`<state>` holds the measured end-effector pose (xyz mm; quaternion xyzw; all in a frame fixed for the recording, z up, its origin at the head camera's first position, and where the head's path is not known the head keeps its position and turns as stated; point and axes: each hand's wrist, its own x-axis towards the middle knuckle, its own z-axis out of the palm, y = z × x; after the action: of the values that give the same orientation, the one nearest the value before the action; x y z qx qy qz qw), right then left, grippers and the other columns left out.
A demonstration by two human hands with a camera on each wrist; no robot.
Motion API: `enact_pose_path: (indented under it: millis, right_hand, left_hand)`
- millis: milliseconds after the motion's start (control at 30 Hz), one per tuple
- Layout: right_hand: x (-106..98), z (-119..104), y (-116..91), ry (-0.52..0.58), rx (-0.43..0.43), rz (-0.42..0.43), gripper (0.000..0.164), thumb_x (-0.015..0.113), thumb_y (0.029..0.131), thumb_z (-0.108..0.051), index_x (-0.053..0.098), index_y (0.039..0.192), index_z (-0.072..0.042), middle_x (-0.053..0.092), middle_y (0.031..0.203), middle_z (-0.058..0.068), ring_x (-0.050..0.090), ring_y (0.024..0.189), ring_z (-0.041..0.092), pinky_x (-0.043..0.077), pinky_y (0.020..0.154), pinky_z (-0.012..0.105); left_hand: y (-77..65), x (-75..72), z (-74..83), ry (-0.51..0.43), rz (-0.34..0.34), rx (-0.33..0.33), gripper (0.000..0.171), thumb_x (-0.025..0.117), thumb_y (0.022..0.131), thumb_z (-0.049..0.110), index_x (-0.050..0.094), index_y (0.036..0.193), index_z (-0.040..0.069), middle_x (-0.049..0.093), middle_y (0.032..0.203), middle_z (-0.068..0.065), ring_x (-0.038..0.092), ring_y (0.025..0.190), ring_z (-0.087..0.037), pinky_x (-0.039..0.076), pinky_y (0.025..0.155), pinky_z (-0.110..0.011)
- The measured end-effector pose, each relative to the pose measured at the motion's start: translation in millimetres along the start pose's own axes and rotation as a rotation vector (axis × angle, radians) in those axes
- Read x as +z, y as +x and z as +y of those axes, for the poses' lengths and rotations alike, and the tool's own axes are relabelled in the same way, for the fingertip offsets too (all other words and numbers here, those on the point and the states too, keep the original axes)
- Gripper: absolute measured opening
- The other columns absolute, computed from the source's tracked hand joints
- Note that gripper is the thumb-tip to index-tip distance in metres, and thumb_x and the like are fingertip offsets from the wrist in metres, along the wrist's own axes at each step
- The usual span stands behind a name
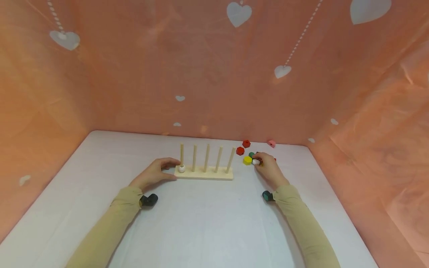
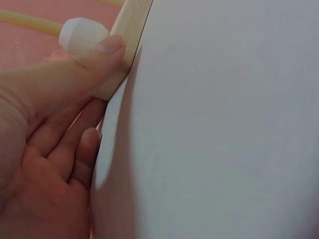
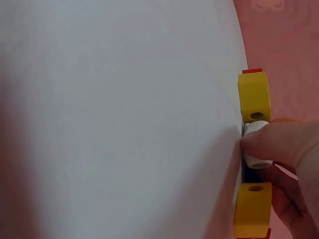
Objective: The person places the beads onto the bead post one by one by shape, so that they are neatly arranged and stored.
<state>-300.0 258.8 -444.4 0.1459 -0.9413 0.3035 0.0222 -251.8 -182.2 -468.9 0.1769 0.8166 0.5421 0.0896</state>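
A wooden peg board (image 1: 211,176) with several upright pegs stands on the table, a white bead (image 1: 182,169) threaded at the foot of its leftmost peg. My left hand (image 1: 155,173) grips the left end of the board, thumb (image 2: 102,57) along the front edge and fingers behind. Over to the right, my right hand (image 1: 270,170) pinches a white bead (image 3: 258,163) between thumb and fingers, low at the tabletop. Yellow beads (image 3: 254,97) with holes lie on both sides of it. The thumb partly covers the white bead.
Red hexagonal beads (image 1: 240,150), a green bead (image 1: 251,154) and a yellow hexagonal bead (image 1: 247,160) lie near the right hand. Farther back, close to the table's rear edge, sits a pink bead (image 1: 271,143). A peach cloth (image 1: 207,82) with white hearts hangs behind the white table (image 1: 201,223).
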Motion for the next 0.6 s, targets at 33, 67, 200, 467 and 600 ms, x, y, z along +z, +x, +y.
enact_pose_path:
  millis: [33, 67, 200, 467, 600]
  right_hand:
    - [0.0, -0.4, 0.6, -0.012, -0.005, -0.003, 0.032, 0.064, 0.085, 0.006, 0.061, 0.116, 0.001, 0.061, 0.114, 0.015, 0.054, 0.097, 0.029, 0.048, 0.092, 0.043]
    - [0.1, -0.8, 1.0, -0.020, -0.009, -0.006, 0.032, 0.064, 0.085, 0.006, 0.061, 0.116, 0.001, 0.061, 0.114, 0.015, 0.054, 0.098, 0.029, 0.048, 0.092, 0.043]
    - [-1.1, -2.8, -0.5, 0.004, 0.014, 0.007, 0.030, 0.065, 0.088, -0.001, 0.062, 0.117, -0.003, 0.061, 0.113, 0.011, 0.054, 0.098, 0.027, 0.049, 0.092, 0.041]
    - [-17.2, -25.5, 0.6, 0.197, -0.040, 0.204, 0.033, 0.065, 0.087, 0.002, 0.060, 0.120, 0.002, 0.060, 0.115, 0.015, 0.058, 0.102, 0.031, 0.051, 0.090, 0.043]
    - [-22.2, -44.1, 3.6, 0.296, -0.068, 0.300, 0.034, 0.067, 0.088, -0.002, 0.059, 0.121, 0.000, 0.060, 0.115, 0.013, 0.060, 0.104, 0.028, 0.050, 0.091, 0.035]
  left_hand:
    - [0.2, -0.4, 0.0, -0.007, -0.006, -0.007, 0.057, 0.081, 0.076, 0.012, 0.057, 0.127, 0.005, 0.056, 0.131, -0.012, 0.044, 0.126, -0.029, 0.032, 0.107, -0.046]
    - [0.1, -0.8, 0.0, -0.015, -0.013, -0.014, 0.058, 0.081, 0.076, 0.012, 0.057, 0.128, 0.004, 0.055, 0.131, -0.012, 0.043, 0.127, -0.029, 0.031, 0.108, -0.046]
    - [0.2, -1.9, -1.1, -0.035, -0.026, -0.042, 0.060, 0.081, 0.076, 0.012, 0.055, 0.130, 0.004, 0.053, 0.134, -0.013, 0.041, 0.128, -0.029, 0.030, 0.109, -0.046]
    - [1.2, -5.2, -0.4, -0.035, -0.033, -0.032, 0.060, 0.081, 0.076, 0.011, 0.056, 0.129, 0.005, 0.054, 0.133, -0.011, 0.043, 0.126, -0.028, 0.031, 0.107, -0.045]
    - [0.4, -4.4, 0.9, -0.031, -0.034, -0.032, 0.059, 0.081, 0.076, 0.010, 0.056, 0.129, 0.004, 0.054, 0.133, -0.013, 0.043, 0.126, -0.030, 0.031, 0.107, -0.046]
